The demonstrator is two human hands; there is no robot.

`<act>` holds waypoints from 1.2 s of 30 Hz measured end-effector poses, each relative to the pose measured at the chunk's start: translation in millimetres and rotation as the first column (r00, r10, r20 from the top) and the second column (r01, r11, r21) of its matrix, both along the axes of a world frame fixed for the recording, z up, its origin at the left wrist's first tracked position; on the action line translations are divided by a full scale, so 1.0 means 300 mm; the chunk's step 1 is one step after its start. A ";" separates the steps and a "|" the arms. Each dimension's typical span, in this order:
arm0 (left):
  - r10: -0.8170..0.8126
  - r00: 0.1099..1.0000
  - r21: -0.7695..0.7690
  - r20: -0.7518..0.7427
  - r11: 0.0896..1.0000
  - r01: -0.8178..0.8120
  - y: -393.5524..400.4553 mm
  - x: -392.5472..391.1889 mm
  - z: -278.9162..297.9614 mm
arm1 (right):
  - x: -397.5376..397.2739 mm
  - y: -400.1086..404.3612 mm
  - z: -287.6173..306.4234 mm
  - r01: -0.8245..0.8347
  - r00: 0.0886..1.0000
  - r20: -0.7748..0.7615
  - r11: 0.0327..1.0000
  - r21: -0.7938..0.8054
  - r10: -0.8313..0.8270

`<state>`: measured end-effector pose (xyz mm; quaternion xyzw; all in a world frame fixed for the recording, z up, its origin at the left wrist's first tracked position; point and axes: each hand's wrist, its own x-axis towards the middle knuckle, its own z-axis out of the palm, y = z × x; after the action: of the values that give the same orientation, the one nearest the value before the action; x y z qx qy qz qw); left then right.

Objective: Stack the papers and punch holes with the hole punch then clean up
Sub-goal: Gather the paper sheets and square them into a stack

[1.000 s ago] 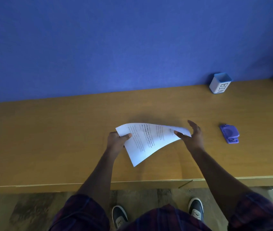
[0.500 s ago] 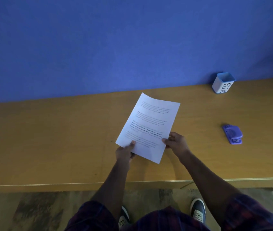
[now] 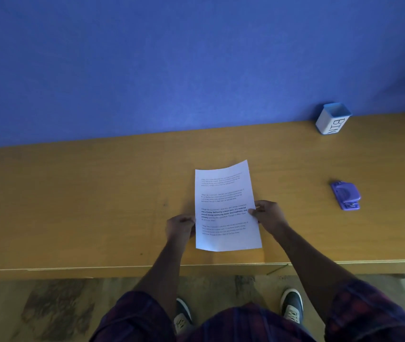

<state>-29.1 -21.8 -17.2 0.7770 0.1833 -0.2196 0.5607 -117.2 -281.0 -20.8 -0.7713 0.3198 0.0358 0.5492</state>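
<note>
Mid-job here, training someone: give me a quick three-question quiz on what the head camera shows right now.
1. True or false: the hole punch is clamped on the papers.
2. Which hand is nearer the hole punch: A) left hand B) right hand?
3. Fill in: the white cup by the wall bears the word ____.

Key:
1. False; it lies untouched on the desk, apart from the papers.
2. B.
3. BIN.
</note>
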 end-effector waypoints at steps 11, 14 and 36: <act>-0.149 0.983 0.262 0.107 0.958 0.117 -0.015 -0.020 -0.004 | -0.035 0.007 -0.012 -0.039 0.998 -0.062 0.969 -0.246 0.024; -0.262 0.948 0.367 0.179 0.912 0.183 -0.013 -0.023 0.003 | -0.044 0.007 -0.014 -0.099 0.994 -0.082 0.946 -0.308 0.077; -0.880 0.468 0.829 -0.076 0.205 0.521 -0.029 -0.021 -0.048 | -0.097 0.058 -0.080 -0.484 0.875 -0.302 0.662 -0.573 0.378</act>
<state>-35.5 -30.5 -31.5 0.9488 -0.2554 -0.1838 0.0276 -146.2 -263.5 -44.8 -0.9580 0.1624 0.1158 0.2061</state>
